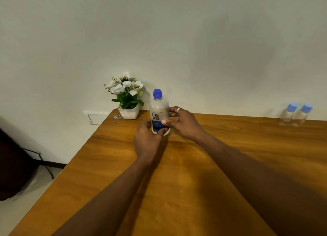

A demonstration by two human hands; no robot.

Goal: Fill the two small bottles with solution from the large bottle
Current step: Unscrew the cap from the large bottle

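Note:
The large bottle, white with a dark blue cap and a blue band on its label, stands upright on the wooden table near the far edge. My left hand wraps its lower left side. My right hand, with a ring on one finger, grips its right side, thumb on the label. Two small clear bottles with light blue caps, one beside the other, stand far to the right by the wall, blurred.
A white pot of white flowers stands just left of the large bottle at the table's back corner. A wall socket sits beyond the table's left edge. A dark object is on the floor at left.

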